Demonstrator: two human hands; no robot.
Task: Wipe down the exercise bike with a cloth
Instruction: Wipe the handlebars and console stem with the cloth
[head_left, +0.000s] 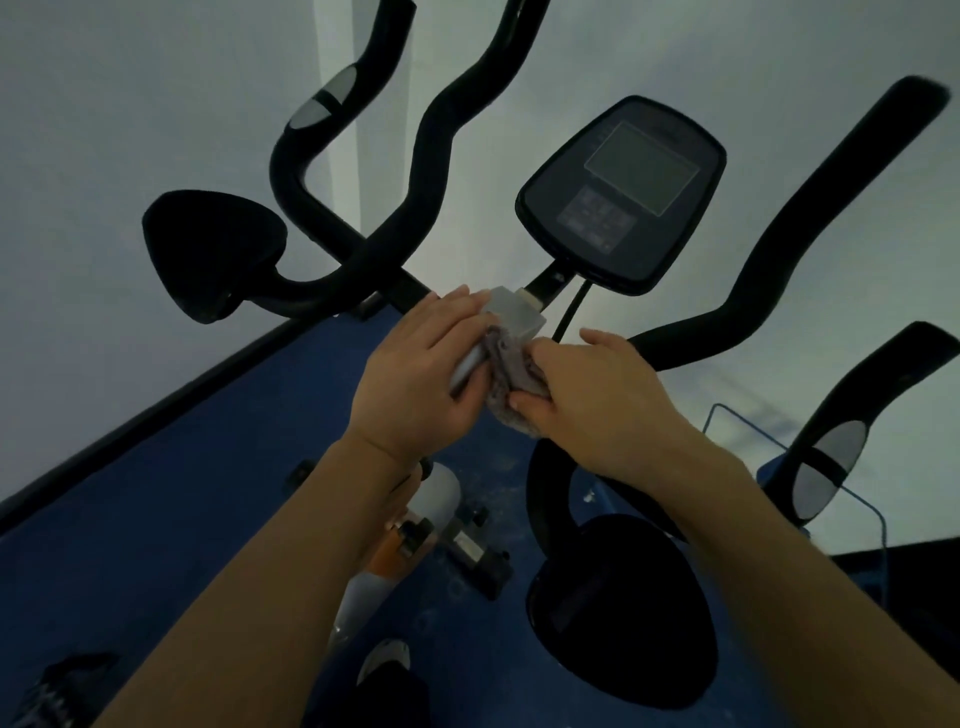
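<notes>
The exercise bike fills the view: a black console (621, 192) with a grey screen, black curved handlebars (431, 156), and a grey stem block (514, 314) under the console. My left hand (415, 374) wraps around the grey stem just below that block. A grey-brown cloth (511, 374) lies bunched against the stem, and my right hand (597, 400) grips it. The two hands touch at the stem. Part of the cloth is hidden under my fingers.
Black elbow pads sit at the left (213, 254) and lower right (618, 608). A right handlebar (810, 218) has silver grip sensors (831, 473). Below are the white and orange bike frame (410, 525), a blue floor (182, 493) and white walls.
</notes>
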